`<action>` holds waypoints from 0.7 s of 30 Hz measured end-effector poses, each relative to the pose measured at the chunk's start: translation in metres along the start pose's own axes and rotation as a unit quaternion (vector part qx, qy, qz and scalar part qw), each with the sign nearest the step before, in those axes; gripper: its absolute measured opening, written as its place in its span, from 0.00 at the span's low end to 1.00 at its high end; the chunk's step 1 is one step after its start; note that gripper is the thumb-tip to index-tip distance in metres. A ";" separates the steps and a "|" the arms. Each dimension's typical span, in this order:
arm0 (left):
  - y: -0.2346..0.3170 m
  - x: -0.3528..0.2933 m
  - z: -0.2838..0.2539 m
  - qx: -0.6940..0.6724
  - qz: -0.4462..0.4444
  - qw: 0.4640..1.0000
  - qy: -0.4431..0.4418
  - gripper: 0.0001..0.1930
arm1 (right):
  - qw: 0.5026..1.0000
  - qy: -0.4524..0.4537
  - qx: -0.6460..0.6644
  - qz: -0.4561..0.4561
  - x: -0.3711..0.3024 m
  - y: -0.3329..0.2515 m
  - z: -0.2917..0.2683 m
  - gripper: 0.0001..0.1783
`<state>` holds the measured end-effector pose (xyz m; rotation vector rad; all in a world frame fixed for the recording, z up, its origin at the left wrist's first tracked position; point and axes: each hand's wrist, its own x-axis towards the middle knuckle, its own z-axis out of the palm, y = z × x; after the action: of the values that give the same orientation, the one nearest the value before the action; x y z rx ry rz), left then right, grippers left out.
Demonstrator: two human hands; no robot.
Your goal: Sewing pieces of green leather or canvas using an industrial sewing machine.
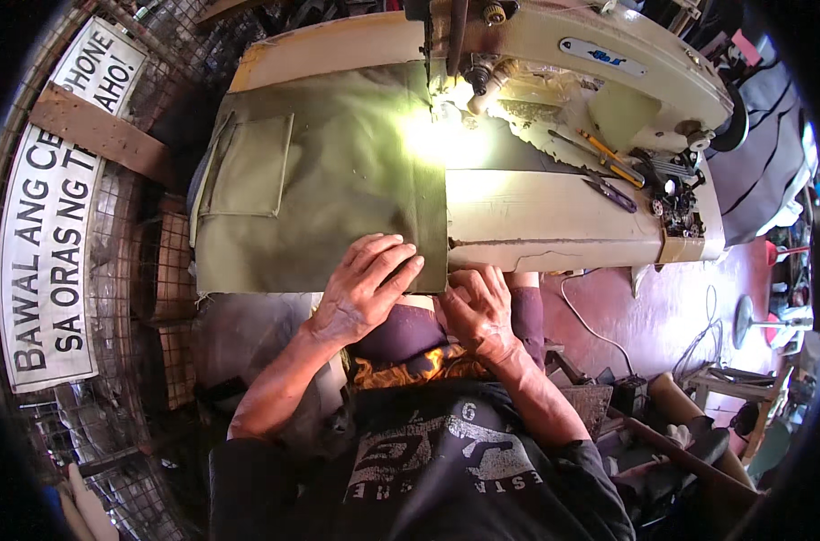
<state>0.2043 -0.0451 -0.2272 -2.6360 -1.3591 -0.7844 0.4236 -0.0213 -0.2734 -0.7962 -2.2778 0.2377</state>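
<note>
A large olive-green fabric panel (338, 171) lies spread over the left part of the sewing table, with a squarish stitched pocket (248, 167) near its left side. Its right edge runs up to the lit needle area of a cream sewing machine (599, 45). Glare hides the needle and presser foot. My left hand (367, 284) rests open on the panel's near part, fingers lying on the cloth. At the panel's near right corner my right hand (479, 307) is closed, its fingers curled at the table's front edge and pinching the fabric; the fingertips are partly hidden.
Thread snips (613, 194) and a yellow-handled cutter (613, 160) lie right of the needle area. Beyond them are small metal machine parts (676, 198). Wire mesh (148, 361) with a white sign (54, 243) stands at left. A cable (599, 329) trails over the reddish floor.
</note>
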 end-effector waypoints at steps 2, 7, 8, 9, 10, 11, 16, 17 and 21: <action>0.000 -0.002 0.000 0.002 0.010 1.000 0.021 0.22 | 1.000 0.017 0.020 0.013 -0.001 -0.003 0.002 0.19; 0.000 -0.003 -0.003 -0.007 0.041 0.999 0.015 0.20 | 0.943 0.020 0.287 0.165 -0.010 -0.016 0.001 0.19; 0.001 -0.003 -0.003 -0.010 0.044 0.999 0.009 0.20 | 0.913 0.011 0.351 0.207 -0.011 -0.019 0.001 0.18; 0.002 -0.003 -0.002 -0.011 0.047 0.999 0.005 0.19 | 0.901 0.016 0.374 0.219 -0.014 -0.021 0.001 0.14; 0.003 -0.003 -0.001 -0.014 0.048 0.999 0.012 0.19 | 0.901 0.028 0.378 0.209 -0.015 -0.025 0.003 0.14; 0.004 -0.003 0.000 -0.015 0.050 0.999 -0.001 0.19 | 0.823 0.032 0.461 0.330 -0.016 -0.028 0.006 0.10; 0.007 -0.005 0.006 -0.011 0.061 0.998 0.006 0.19 | 0.604 0.146 0.671 0.404 -0.015 -0.029 0.020 0.15; 0.006 -0.005 0.007 -0.009 0.064 0.998 -0.001 0.19 | 0.611 0.149 0.665 0.404 -0.015 -0.028 0.021 0.15; 0.006 -0.006 0.009 -0.030 0.049 0.998 0.005 0.21 | 0.617 0.136 0.658 0.410 -0.016 -0.025 0.018 0.16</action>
<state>0.2103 -0.0505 -0.2371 -2.7159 -1.2123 -0.8376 0.4084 -0.0503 -0.2861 -0.8029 -0.7459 1.7829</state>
